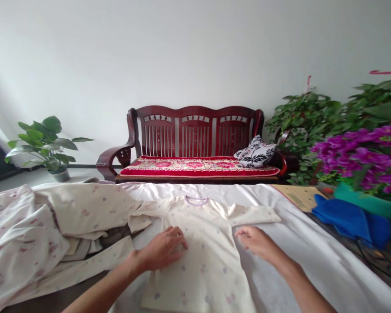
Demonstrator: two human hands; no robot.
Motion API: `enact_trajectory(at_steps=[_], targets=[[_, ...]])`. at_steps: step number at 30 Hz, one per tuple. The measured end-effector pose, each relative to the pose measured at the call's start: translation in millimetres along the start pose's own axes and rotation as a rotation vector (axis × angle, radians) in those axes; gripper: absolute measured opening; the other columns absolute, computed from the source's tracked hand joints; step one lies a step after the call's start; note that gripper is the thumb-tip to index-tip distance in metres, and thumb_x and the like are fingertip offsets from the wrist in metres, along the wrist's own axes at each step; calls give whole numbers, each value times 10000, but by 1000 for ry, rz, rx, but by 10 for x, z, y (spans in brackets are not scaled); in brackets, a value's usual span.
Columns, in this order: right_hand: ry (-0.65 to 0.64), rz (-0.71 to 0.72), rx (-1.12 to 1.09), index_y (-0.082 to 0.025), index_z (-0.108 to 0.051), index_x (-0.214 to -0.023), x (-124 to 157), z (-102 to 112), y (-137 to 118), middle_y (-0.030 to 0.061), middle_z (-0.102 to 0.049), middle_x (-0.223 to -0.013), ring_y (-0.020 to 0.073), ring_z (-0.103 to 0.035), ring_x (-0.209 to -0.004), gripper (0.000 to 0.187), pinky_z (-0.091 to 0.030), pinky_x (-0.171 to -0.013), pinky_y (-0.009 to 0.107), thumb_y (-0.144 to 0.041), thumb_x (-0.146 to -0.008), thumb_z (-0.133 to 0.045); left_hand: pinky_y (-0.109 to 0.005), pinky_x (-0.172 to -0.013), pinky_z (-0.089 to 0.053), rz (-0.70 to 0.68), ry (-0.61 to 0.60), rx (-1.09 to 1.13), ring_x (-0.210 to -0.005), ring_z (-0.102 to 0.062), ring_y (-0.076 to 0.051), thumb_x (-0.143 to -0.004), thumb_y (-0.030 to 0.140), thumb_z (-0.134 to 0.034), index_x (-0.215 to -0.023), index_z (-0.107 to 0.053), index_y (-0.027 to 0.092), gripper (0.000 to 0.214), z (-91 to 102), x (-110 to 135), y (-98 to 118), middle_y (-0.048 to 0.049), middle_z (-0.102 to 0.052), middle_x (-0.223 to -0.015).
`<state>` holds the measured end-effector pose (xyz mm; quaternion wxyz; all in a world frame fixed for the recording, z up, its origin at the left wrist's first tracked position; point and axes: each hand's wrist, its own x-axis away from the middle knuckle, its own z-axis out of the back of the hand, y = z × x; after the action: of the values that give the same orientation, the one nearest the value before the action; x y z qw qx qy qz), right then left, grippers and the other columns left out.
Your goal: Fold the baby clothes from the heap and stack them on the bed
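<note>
A child's cream long-sleeved top [202,261] with small pastel hearts and a lilac neckline lies spread on the white sheet [313,261], its neck pointing away from me and its sleeves out to the sides. My left hand [166,248] rests on the left part of its body, palm down with fingers spread. Just beside the top's right edge, below the sleeve, is my right hand [256,243]. Its fingers are loosely bent and nothing shows in them; whether they touch the fabric is unclear.
Rumpled patterned clothes [84,213] are heaped at the left. At right lie a blue cloth [352,219], a tan board [296,195] and a teal planter [368,200] of purple flowers. Beyond stands a wooden bench [195,130] with a cushion [256,152].
</note>
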<state>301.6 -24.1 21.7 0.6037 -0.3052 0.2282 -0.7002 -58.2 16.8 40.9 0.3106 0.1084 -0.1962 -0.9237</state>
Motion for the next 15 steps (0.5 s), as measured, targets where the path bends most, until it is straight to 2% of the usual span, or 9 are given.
enact_trajectory(at_steps=[3, 6, 8, 11, 13, 15], targets=[[239, 37, 235, -222, -714, -995, -288, 155, -112, 46, -751, -951, 190, -666, -882, 253, -424, -723, 259, -254, -909, -479, -263, -838, -492, 104, 64, 68, -911, -663, -177, -939, 250, -489, -1006, -711, 241, 232, 90, -179, -196, -34, -712, -1010], [391, 111, 519, -221, -702, -1091, -590, 188, -279, 83, -724, -1139, 235, -612, -1078, 285, -406, -861, 312, -246, -934, -466, -299, -908, -472, 321, 240, -37, -1009, -666, -211, -936, 223, -482, -1045, -714, 211, 256, 188, -388, -482, -65, -728, -1078], [420, 119, 659, -207, -686, -1140, -760, 160, -357, 105, -707, -1176, 262, -577, -1126, 289, -384, -903, 349, -289, -935, -499, -347, -988, -435, 467, 324, -193, -1130, -628, -246, -931, 217, -492, -1157, -688, 204, 300, 252, -492, -667, -95, -697, -1204], [374, 96, 728, -213, -685, -1109, -943, 100, -397, 94, -716, -1152, 267, -564, -1130, 281, -358, -921, 369, -376, -921, -555, -435, -1062, -363, 634, 332, -399, -1266, -538, -306, -937, 278, -505, -1296, -622, 209, 385, 318, -566, -899, -133, -632, -1329], [336, 93, 737, -220, -701, -996, -1019, 71, -393, 73, -738, -1066, 251, -588, -1084, 206, -357, -898, 356, -353, -914, -567, -470, -1054, -351, 685, 303, -429, -1241, -549, -334, -923, 316, -524, -1254, -648, 198, 372, 335, -579, -1019, -154, -657, -1274], [316, 90, 738, -222, -699, -914, -1072, 62, -385, 61, -745, -998, 221, -622, -1006, 174, -368, -839, 328, -280, -926, -535, -444, -1001, -384, 694, 279, -407, -1121, -619, -319, -902, 294, -534, -1112, -706, 194, 289, 342, -585, -1113, -140, -710, -1128]])
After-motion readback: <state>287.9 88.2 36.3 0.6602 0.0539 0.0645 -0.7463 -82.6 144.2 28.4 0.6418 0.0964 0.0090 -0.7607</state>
